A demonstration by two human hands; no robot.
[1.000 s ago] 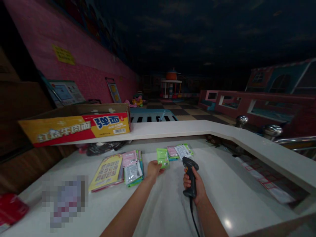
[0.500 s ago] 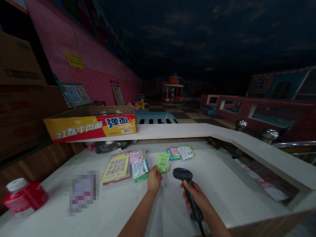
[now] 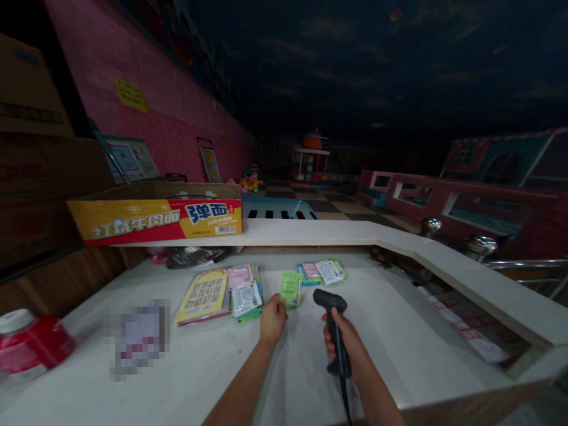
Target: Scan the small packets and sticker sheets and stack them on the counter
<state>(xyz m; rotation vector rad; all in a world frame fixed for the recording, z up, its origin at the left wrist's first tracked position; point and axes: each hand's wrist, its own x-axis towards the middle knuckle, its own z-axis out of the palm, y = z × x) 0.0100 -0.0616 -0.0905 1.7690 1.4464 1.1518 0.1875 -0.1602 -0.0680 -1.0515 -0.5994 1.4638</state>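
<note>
Left hand (image 3: 273,319): fingers pinching near edge of green packet (image 3: 291,287), 10 o'clock from scanner (image 3: 339,343). Right hand (image 3: 348,343): fingers wrapped round scanner. Risk: edge-only pinch could let packet slip or bend.

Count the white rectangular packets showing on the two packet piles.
2: the left white packet, beside the flat yellow printed pack, and the right white packet, beyond the black plastic barcode scanner. More may be hidden beneath these.

At eight o'clock a red bottle (image 3: 38,346), at five my barcode-scanner cable (image 3: 344,393), cut off — green sachet's (image 3: 291,282) print too small.
</note>
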